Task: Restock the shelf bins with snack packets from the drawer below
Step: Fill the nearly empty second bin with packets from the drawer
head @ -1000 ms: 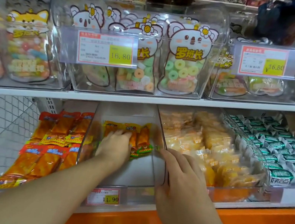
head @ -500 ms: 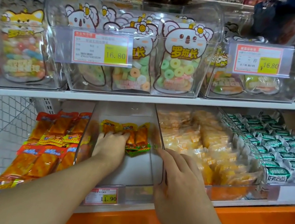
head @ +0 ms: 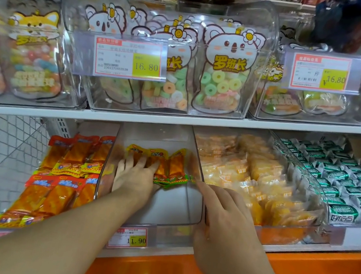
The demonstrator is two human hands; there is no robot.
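Snack packets side by side — long axes front-to-back.

You are in a shop: above your left grip hangs a price tag reading 16.80, below it a tag reading 11.90, and all round stand shelves with clear bins of snack packets.

Bright, even overhead store light is washing everything, glare is streaking across the clear bins (upper ones especially), and the edges are bowing and blurring from the wide lens.
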